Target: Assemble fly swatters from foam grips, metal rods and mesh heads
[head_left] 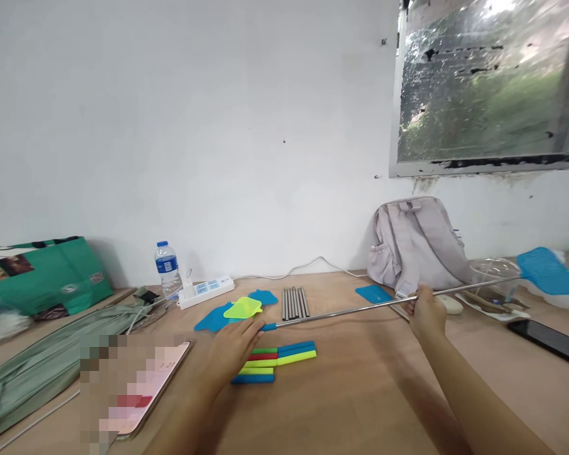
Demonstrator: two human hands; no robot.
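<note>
A wide brown wooden tabletop (360, 411) runs back to the wall, and a pale mauve-grey fabric backpack (412, 246) leans near its far right corner, probably propped there to stay upright. A long swatter with a thin silvery metal pole (341, 313) reaches across from left of centre, its flat blue plastic head toward the right edge. Both hands are closed on it: the right hand (427, 313) around the pole, the left hand (237, 346) over the blue grip end (likely spread apart to steady such a length). Toward the far edge lie overlapping blue and lime mesh paddles (243, 308), then slim silver metal tubes (294, 303), laid parallel, perhaps for tidiness. Nearer the near edge, short coloured plastic sleeves (295, 358) sit grouped, partly behind the left hand.
</note>
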